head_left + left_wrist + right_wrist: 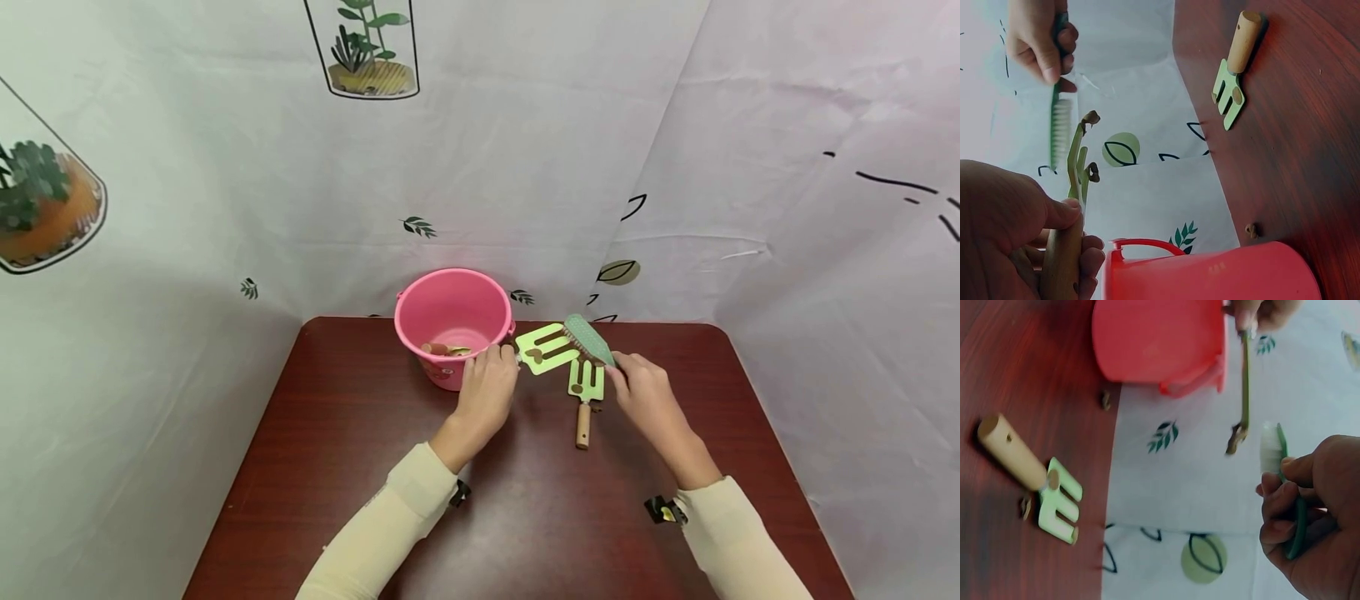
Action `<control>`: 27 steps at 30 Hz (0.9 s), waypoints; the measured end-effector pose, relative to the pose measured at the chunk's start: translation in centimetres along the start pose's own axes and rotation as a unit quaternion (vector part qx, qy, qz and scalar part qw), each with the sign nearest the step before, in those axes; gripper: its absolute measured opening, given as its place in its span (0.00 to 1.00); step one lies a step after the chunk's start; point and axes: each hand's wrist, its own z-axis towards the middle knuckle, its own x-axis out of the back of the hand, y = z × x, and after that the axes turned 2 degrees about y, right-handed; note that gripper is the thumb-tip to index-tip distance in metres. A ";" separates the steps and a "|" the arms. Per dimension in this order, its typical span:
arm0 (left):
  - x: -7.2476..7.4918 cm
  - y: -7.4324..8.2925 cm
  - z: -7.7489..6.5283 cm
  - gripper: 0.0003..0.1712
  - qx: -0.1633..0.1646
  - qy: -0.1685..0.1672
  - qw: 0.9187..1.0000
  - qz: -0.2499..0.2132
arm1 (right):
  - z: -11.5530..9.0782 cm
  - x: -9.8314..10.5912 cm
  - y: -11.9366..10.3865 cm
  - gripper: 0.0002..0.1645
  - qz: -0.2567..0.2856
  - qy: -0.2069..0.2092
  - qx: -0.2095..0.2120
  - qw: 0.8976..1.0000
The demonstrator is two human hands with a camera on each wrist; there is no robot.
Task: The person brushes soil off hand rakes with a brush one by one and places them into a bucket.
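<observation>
My left hand (487,392) grips the wooden handle of a light green garden hand fork (1063,265), held up beside the bucket. Brown clumps (1091,117) cling to its tines. My right hand (648,396) holds a green brush (589,340) by its handle. In the head view its bristles overlap the tine ends; whether they touch cannot be told. A second green hand fork (583,427) lies on the table below the brush, with brown bits on its tines. The pink bucket (450,302) stands left of the held fork, wooden-handled items (435,349) inside it.
The dark red-brown table (337,450) has rounded back corners. White patterned cloth (525,167) hangs behind it and on both sides. A small brown clump (1251,230) lies on the table near the bucket.
</observation>
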 end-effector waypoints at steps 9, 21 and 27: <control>-0.2 0.1 0.3 0.07 0.001 -0.006 1.000 0.002 | 0.0 -0.6 -3.0 0.08 0.014 -0.001 0.075 0.997; -0.4 0.3 0.3 0.09 -0.005 0.011 1.000 0.007 | -0.2 -1.8 -4.5 0.14 -0.050 -0.047 0.073 0.995; -0.5 0.3 0.2 0.10 -0.004 0.001 1.000 0.001 | -0.3 -1.8 -4.2 0.12 -0.060 -0.027 0.078 0.995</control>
